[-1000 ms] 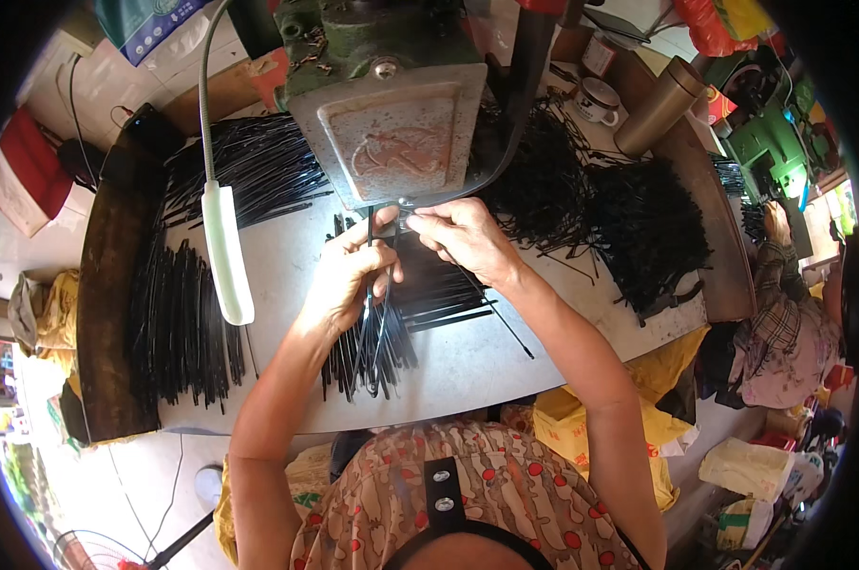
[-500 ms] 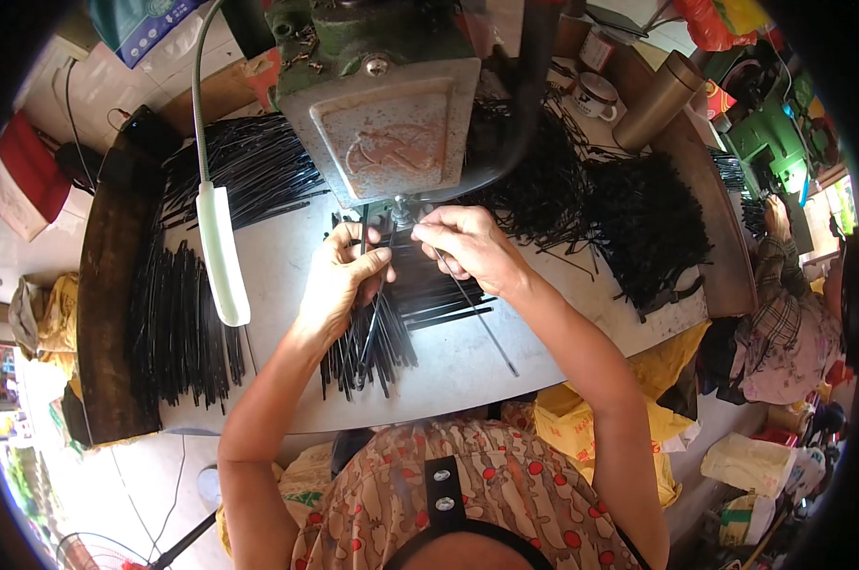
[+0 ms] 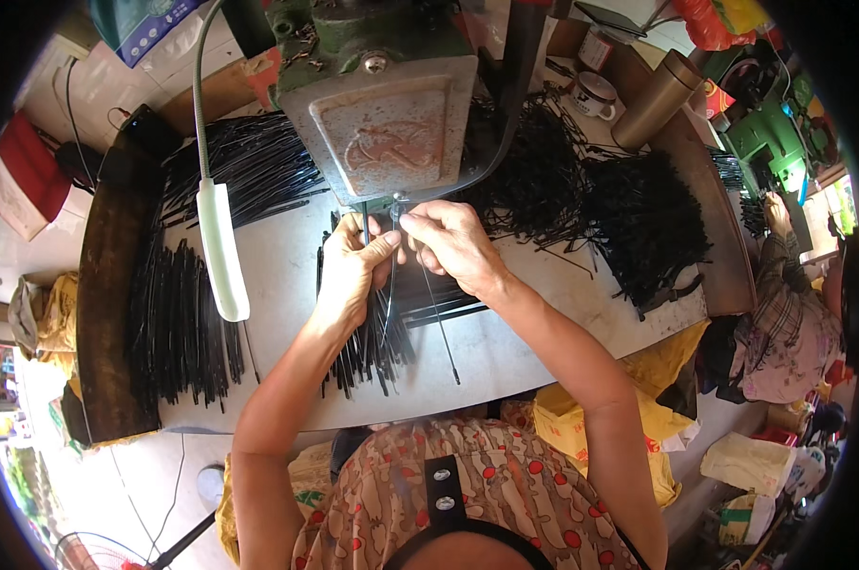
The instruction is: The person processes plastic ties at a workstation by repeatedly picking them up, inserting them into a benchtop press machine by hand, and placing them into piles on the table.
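My left hand [image 3: 352,271] is closed around thin dark rods, one of them a rod [image 3: 390,302] slanting down below the thumb. Close beside it, my right hand [image 3: 460,252] pinches another thin rod [image 3: 443,332], whose free end hangs toward the table's front edge. Both sets of fingertips are just under the head of a green and grey press machine [image 3: 382,133], by its small metal tip [image 3: 398,201]. Below the left hand lies a bundle of black rods [image 3: 372,366]. The fingers hide the rods' upper ends.
Stacks of black rods lie at left [image 3: 187,332] and back left [image 3: 239,157]; tangled bent ones [image 3: 648,228] are heaped at right. A white lamp [image 3: 222,252] hangs left of my hands. A mug [image 3: 595,95] and a flask [image 3: 658,100] stand at back right. Another person's sleeve [image 3: 776,285] is far right.
My right hand has moved slightly left, nearer my left hand. Its rod now hangs more steeply, its lower end further left. The left hand has shifted slightly right.
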{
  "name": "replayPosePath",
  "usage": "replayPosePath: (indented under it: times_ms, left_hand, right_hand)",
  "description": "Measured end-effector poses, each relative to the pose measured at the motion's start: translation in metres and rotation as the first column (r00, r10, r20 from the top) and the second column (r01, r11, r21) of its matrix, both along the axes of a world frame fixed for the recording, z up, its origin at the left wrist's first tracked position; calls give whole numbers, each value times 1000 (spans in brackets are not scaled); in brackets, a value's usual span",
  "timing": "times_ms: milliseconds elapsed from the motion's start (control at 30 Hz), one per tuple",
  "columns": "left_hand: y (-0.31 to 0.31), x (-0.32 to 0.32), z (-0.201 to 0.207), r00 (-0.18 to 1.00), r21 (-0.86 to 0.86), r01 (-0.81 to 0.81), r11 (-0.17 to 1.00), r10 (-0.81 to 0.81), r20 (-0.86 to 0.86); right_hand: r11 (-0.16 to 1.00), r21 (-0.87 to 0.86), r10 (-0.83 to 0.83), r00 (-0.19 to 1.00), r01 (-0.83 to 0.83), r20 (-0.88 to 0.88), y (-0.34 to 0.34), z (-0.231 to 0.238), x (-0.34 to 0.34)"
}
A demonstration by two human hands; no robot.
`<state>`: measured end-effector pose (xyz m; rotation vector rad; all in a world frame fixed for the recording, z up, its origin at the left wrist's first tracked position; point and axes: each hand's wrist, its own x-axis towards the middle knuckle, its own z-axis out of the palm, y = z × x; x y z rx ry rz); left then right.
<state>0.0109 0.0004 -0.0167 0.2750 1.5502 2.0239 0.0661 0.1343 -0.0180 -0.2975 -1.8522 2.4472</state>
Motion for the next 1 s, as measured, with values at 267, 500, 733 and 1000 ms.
replayPosePath:
  times_ms: [267, 500, 733, 1000]
  left_hand:
    - [6, -1, 2, 997, 9, -52, 999, 52, 64]
    - [5, -2, 3, 988, -22, -80, 997, 82, 128]
    - [-2, -7, 10, 994, -11, -18, 1000, 19, 111]
    - [-96, -47, 41, 852, -898, -163, 408, -402, -337]
  right_hand:
    - [1000, -8, -15, 999, 15, -29, -2, -2, -1]
    - [999, 40, 0, 999, -2, 51, 3, 5, 1]
    - [951, 257, -206, 972, 172, 113, 50, 13, 21]
    - [877, 411, -316, 943, 248, 105, 110, 25, 54]
